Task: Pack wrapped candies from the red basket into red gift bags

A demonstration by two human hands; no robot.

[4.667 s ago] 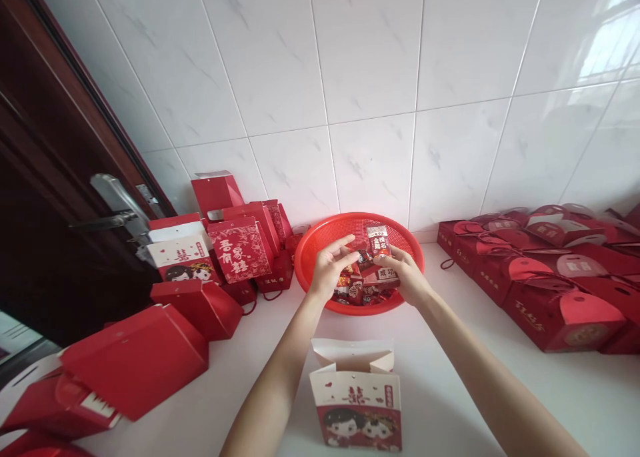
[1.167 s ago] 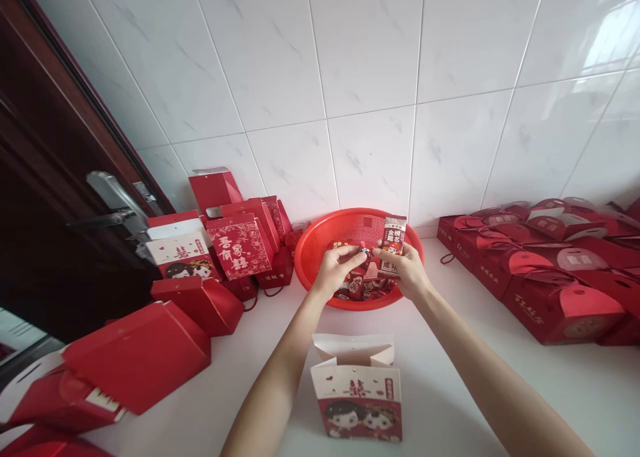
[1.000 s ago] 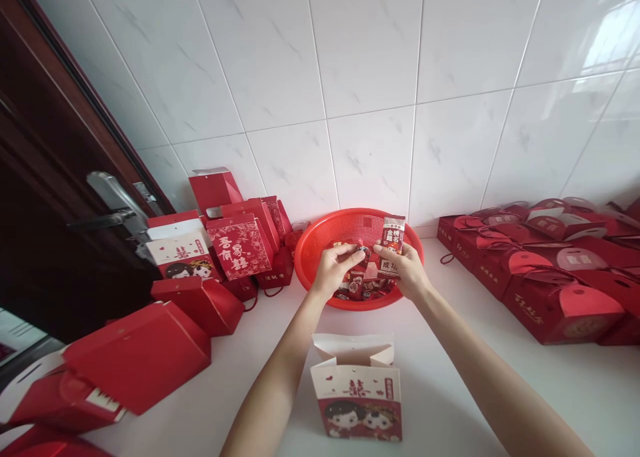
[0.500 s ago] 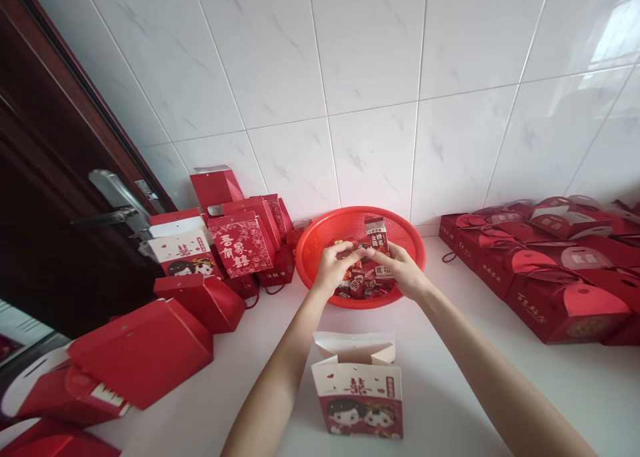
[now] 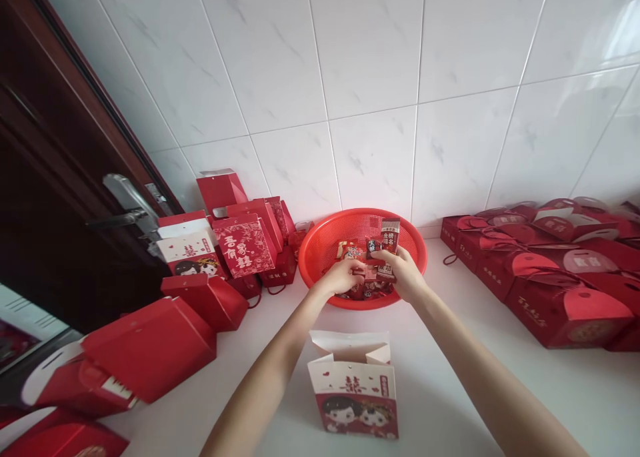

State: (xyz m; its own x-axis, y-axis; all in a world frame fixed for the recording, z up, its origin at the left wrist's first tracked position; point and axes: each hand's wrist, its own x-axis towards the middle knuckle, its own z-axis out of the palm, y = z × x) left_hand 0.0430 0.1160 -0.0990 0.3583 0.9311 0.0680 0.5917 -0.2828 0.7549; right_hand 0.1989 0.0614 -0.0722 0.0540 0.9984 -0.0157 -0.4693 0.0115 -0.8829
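A red plastic basket [image 5: 313, 243] holds several wrapped sweets [image 5: 373, 289] in red and gold wrappers. Over it my right hand [image 5: 406, 273] is closed on a long dark-red snack packet [image 5: 391, 230], with a small dark-wrapped sweet [image 5: 373, 245] at its fingertips. My left hand [image 5: 345, 277] pinches a small pinkish-red packet [image 5: 370, 272] just left of the right fingers. Nearer me, between my forearms, an open paper gift box [image 5: 356, 400] printed with two cartoon figures stands upright on the white tabletop.
Left of the basket, several red and white gift boxes [image 5: 243, 243] stand or lean in a cluster. At right sit rows of closed red boxes [image 5: 540, 290] with cords. A tiled wall [image 5: 370, 150] rises behind, and a dark door with a metal handle [image 5: 125, 203] is at left.
My hands have moved apart. The right one has shifted slightly right with the snack packet, and the small dark sweet now shows. A pinkish packet shows at my left fingertips.
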